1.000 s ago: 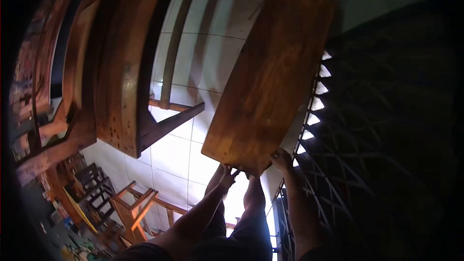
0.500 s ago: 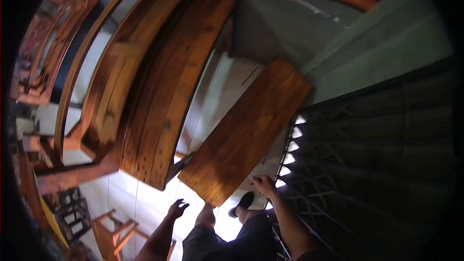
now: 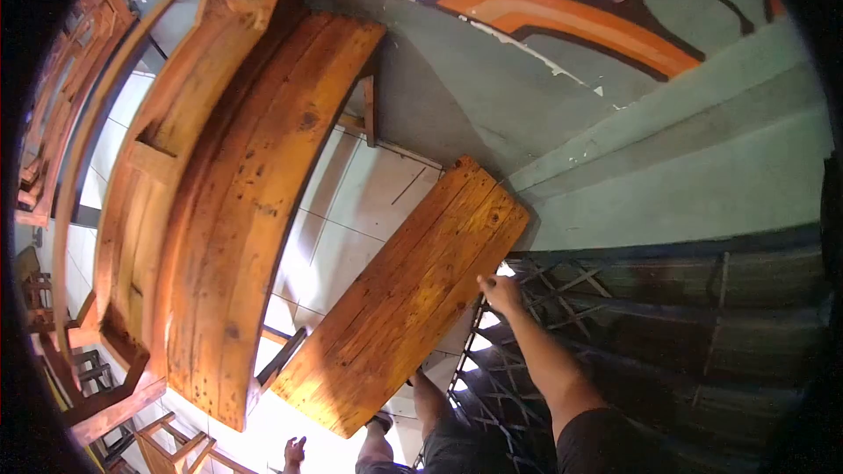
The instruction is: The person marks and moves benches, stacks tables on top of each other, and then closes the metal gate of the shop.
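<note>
The floor (image 3: 351,211) is of pale tiles, bright with light, and beyond the hands stands a grey-green wall (image 3: 667,184) with an orange and purple painted pattern (image 3: 562,17) at its top. Left of the hands a long wooden bench (image 3: 255,202) runs along the floor. On the right side of the right hand there is a dark metal lattice (image 3: 632,342).

The right hand (image 3: 499,292) rests on the long edge of a wooden plank (image 3: 408,298), fingers bent on it; how firmly it grips I cannot tell. The plank lies tilted just left of this hand. The left hand (image 3: 294,452) hangs low, well apart from the plank, open and holding nothing.

Half a second ago the right hand held the plank near its lower corner; now it is further up the edge. The left hand has dropped lower, and more of the wall is seen.
</note>
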Available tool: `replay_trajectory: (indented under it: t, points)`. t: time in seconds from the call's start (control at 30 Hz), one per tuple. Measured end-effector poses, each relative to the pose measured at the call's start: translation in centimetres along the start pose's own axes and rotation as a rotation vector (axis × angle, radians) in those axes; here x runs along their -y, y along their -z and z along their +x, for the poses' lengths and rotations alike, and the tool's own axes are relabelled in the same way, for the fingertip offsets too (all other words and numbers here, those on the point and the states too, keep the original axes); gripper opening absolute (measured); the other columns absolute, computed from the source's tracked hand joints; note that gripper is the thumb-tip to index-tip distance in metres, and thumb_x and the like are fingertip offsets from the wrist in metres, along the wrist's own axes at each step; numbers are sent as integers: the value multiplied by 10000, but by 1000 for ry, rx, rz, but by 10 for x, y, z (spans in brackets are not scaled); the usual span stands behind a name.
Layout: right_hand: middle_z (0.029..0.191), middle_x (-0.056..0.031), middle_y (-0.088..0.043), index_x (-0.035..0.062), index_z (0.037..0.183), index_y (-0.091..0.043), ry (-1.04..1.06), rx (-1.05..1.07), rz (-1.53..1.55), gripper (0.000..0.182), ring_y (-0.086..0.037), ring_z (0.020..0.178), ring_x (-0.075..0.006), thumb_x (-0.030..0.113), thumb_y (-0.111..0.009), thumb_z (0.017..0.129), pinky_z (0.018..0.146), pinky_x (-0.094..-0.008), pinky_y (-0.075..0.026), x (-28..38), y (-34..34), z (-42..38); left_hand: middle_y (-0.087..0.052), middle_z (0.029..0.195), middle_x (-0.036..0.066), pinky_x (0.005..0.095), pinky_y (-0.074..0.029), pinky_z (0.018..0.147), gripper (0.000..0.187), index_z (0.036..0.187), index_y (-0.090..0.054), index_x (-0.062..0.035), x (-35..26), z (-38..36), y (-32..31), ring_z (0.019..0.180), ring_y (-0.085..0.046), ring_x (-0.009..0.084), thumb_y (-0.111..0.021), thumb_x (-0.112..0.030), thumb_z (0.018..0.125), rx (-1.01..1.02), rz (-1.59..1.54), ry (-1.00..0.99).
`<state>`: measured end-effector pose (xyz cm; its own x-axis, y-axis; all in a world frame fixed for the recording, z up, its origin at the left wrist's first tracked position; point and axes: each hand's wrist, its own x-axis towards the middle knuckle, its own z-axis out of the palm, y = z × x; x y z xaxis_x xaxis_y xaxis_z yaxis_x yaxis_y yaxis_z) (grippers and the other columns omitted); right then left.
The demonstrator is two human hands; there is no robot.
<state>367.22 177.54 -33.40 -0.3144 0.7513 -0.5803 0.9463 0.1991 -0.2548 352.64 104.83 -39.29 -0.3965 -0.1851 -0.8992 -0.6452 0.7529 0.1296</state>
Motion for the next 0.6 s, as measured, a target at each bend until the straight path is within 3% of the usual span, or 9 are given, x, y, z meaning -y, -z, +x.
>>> replay_trajectory:
  t: [0.03, 0.17, 0.23, 0.27, 0.33, 0.43, 0.47, 0.5, 0.6]
  points:
    - [1044, -203, -642, 79, 1143, -617, -31, -50, -39, 527, -603, 998, -362, 515, -532, 859, 899, -430, -452, -5, 6, 28, -567, 1181, 227, 330, -484, 825, 704, 1312, -381, 20, -2, -1, -13, 1041, -566, 250, -729, -313, 798, 1, 10, -5]
    - [1176, -212, -576, 64, 1187, -579, -127, -133, 4, 509, -556, 1089, -349, 456, -543, 865, 915, -445, -447, -8, 44, 103, -496, 1271, 235, 362, -411, 947, 846, 1373, -281, 38, -2, 13, -46, 1186, -470, 263, -721, -385, 787, -80, -41, -50]
    - [1206, -207, -553, 83, 1211, -562, -94, -257, -192, 497, -547, 1101, -347, 435, -554, 861, 923, -452, -443, -10, 54, 128, -384, 1372, 253, 401, -337, 1020, 982, 1411, -179, 54, -22, 6, -57, 1262, -392, 291, -698, -482, 772, -179, -85, 38]
    - [1244, -179, -537, 109, 1212, -559, -71, -321, -234, 490, -541, 1105, -343, 436, -577, 848, 921, -446, -442, -12, 54, 141, -285, 1428, 279, 432, -280, 1063, 1048, 1426, -129, 54, -38, 3, -57, 1309, -333, 323, -671, -548, 762, -103, -67, 72]
    - [1282, -150, -521, 135, 1213, -556, -33, -374, -295, 485, -535, 1110, -339, 436, -601, 834, 920, -440, -441, -16, 58, 170, -243, 1464, 245, 411, -219, 1094, 1115, 1443, -32, 35, -8, 40, -62, 1364, -231, 322, -662, -575, 754, -145, -149, 11]
    - [1315, -143, -490, 131, 1249, -538, -3, -362, -333, 581, -496, 1172, -319, 522, -581, 821, 942, -442, -429, -18, 62, 203, -109, 1538, 102, 665, -138, 1010, 1107, 1481, -80, -153, -74, 13, -77, 1396, -145, 310, -507, -796, 687, 42, -223, 145]
    - [1314, -135, -495, 126, 1272, -521, -44, -358, -360, 655, -493, 1179, -318, 594, -534, 814, 949, -447, -425, -14, 62, 210, -215, 1506, 110, 622, -208, 1004, 1073, 1465, -173, -157, -62, 29, -79, 1353, -255, 310, -514, -801, 678, -9, -260, 172]
    - [1313, -127, -500, 121, 1295, -504, -79, -357, -378, 732, -490, 1187, -317, 666, -486, 806, 956, -451, -420, -9, 60, 215, -388, 1399, 105, 587, -270, 970, 1006, 1389, -315, -122, -69, 34, -80, 1273, -377, 309, -506, -808, 679, 101, -362, 142]
    - [1299, -113, -521, 125, 1316, -487, -163, -198, -324, 856, -499, 1180, -317, 777, -376, 774, 967, -459, -410, -2, 50, 228, -490, 1188, 136, 532, -375, 879, 960, 1253, -398, -55, -60, 51, -78, 1138, -467, 301, -538, -804, 668, 19, -343, 207]
